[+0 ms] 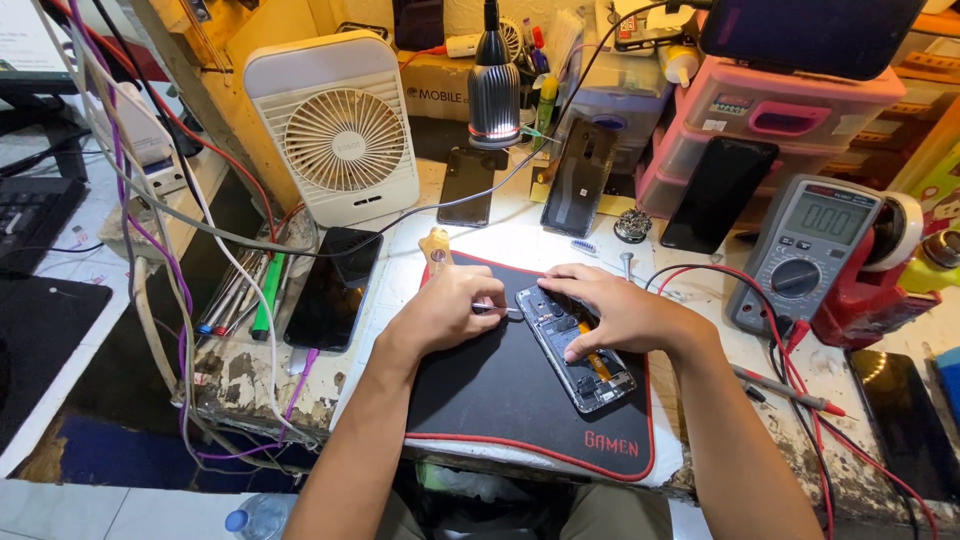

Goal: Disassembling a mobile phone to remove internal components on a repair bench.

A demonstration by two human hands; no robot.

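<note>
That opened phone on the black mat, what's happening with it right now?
A person is working on the opened phone, which lies with its insides showing on a black mat. The right hand presses down on it, while the left hand holds a thin metal tool at its top edge. A multimeter sits to the right.

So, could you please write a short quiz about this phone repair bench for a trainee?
1. True or false: the opened black smartphone with bare internals lies on the black mat with red edging.
2. Which hand holds the thin metal tool?
A. left hand
B. right hand
C. neither
3. Fill in: the grey digital multimeter with round dial stands to the ____ of the mat.

Key:
1. True.
2. A; the right hand presses its fingers on the phone.
3. Right.
</note>
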